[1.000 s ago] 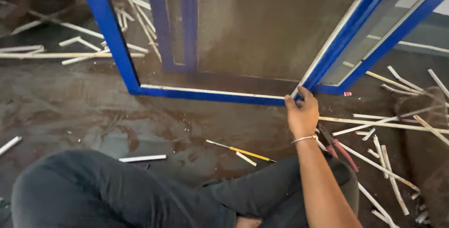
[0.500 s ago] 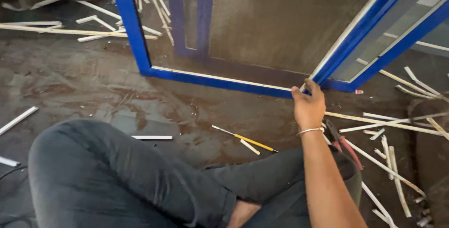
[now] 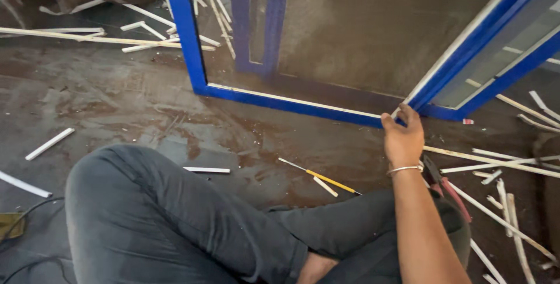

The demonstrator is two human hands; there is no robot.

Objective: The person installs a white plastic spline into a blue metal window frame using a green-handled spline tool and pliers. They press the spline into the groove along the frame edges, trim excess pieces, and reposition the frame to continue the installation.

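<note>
Sitting cross-legged on the floor, the person has dark-trousered legs filling the near view, and only the right hand shows; the left hand is out of sight. A thin bracelet circles the right wrist. Its fingers are pinched on the end of a thin white beading strip where that strip meets the lower right corner of the blue frame, thumb on the near side.

Judging by its look, the strip is light, narrow and somewhat springy; it would likely bend or snap if pulled from one end, so a grip close to the frame channel suits it better. The frame itself looks stiff and heavy, standing tilted with its bottom rail on the ground.

Just in front of the legs lies a yellow-handled screwdriver, with a short white offcut to its left. A red-handled tool rests beside the forearm.

Beyond, the concrete floor is stained, dusty and littered with white strips, longer ones piled at the far left and right. A second blue frame leans at the right.
</note>
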